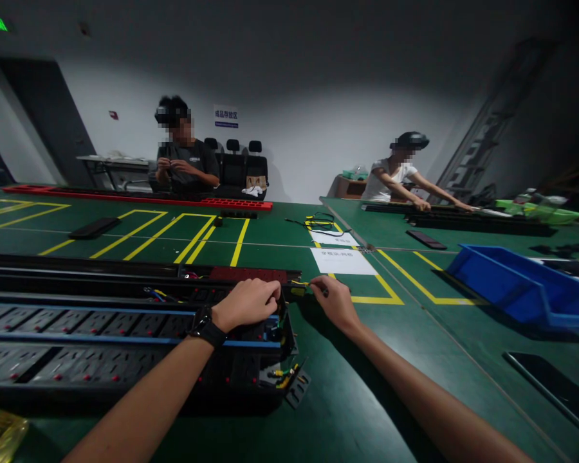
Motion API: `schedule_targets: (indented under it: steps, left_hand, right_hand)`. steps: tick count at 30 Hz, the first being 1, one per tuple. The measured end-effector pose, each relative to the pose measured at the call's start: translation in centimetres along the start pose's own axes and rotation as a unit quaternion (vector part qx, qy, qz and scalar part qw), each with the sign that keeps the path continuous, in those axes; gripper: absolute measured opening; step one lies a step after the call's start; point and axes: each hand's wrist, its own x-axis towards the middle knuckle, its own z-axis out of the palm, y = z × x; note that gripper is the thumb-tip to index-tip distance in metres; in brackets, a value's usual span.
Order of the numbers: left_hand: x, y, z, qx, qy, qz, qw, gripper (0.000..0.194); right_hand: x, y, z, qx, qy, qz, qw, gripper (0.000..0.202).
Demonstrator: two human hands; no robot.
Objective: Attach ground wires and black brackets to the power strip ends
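Observation:
Several long black power strips [139, 321] with rows of sockets and small red parts lie side by side at the left. My left hand [251, 300], with a dark watch on the wrist, rests over their right end. Its fingers are curled, and what they grip is hidden beneath them. Just past that end, my right hand [335, 301] has thumb and fingers pinched together on a thin yellow wire [300, 283] coming from the end of a rear strip. Nearer me, a loose socket piece [298, 388] hangs at the front strip's end beside coloured wires [280, 373].
A blue bin [516, 283] and a phone [554, 392] are at the right. White paper sheets [342, 261] and a black cable [321, 222] lie beyond my hands. Two people [186, 161] work across the green table, near a red strip [139, 195] and black strips [477, 220].

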Motion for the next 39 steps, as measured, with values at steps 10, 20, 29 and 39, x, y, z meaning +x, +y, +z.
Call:
schedule_targets:
  steps: [10,20,29,39]
  left_hand:
    - [-0.1,0.2,-0.4,-0.004,-0.007,0.000,1.000,0.018]
    - [0.1,-0.2,-0.2,-0.018,-0.014,-0.003,1.000,0.019]
    - [0.2,-0.3,-0.3,-0.020,-0.018,-0.005,1.000,0.019]
    - [0.1,-0.2,-0.4,-0.020,-0.016,-0.005,1.000,0.020]
  right_hand:
    - [1.9,1.9,-5.0,-0.089,0.021,-0.021,0.996,0.030]
    - [2.0,4.9,-8.0,-0.174,-0.101,-0.092,0.975,0.026]
    - [2.0,6.2,-7.9,-0.144,-0.134,-0.031,0.980,0.038]
    - [2.4,6.0,-5.8,-0.035,-0.063,0.024,0.997,0.034]
